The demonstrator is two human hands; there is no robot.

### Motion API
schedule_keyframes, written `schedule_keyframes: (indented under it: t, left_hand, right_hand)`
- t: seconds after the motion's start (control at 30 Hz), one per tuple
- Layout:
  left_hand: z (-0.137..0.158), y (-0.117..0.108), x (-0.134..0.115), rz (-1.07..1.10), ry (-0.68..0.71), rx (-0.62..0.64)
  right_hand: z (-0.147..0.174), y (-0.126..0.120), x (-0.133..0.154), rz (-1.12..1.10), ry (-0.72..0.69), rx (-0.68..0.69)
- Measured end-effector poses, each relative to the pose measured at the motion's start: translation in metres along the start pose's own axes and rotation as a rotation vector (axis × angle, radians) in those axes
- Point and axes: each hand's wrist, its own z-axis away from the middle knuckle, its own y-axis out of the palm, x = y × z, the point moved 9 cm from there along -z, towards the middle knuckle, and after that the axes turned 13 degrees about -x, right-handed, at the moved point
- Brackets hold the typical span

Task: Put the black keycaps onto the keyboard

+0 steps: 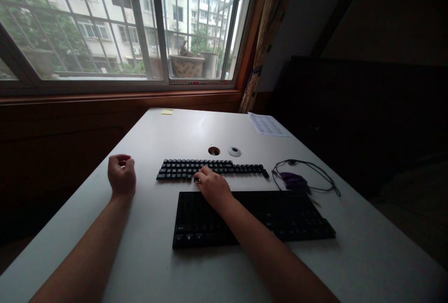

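Observation:
Loose black keycaps [189, 164] lie in rows on the white desk [147, 228], laid out like a keyboard. My right hand [212, 184] reaches over to the front row of them, its thumb and fingers pinched on a small black keycap [197, 180] at the row's end. Below my right forearm is a black keyboard base [297, 216]; a few keys show at its front left, while the forearm covers its middle. Off to the left, my left hand [122, 173] rests on the desk as a loose fist, and nothing shows in it.
A black cable [325, 177] loops beside a purple cloth-like item [295, 181] on the right. Behind the keycaps are a round desk hole [214, 151] and a grey round cover [234, 151]. Printed paper [269, 124] and yellow sticky notes [167, 112] lie near the far edge.

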Motion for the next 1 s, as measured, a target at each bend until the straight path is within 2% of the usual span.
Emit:
schedule_keyframes:
  t: [0.23,0.5,1.0]
  left_hand:
    - [0.001,0.003,0.003,0.0,-0.005,0.015]
    - [-0.001,0.002,0.004,0.017,-0.006,0.006]
    - [0.001,0.003,0.006,0.017,-0.012,0.01]
  right_hand:
    - [0.0,0.001,0.002,0.003,0.009,0.06]
    - [0.001,-0.015,-0.006,-0.042,0.058,-0.063]
    - [0.003,-0.01,-0.002,0.017,0.033,0.005]
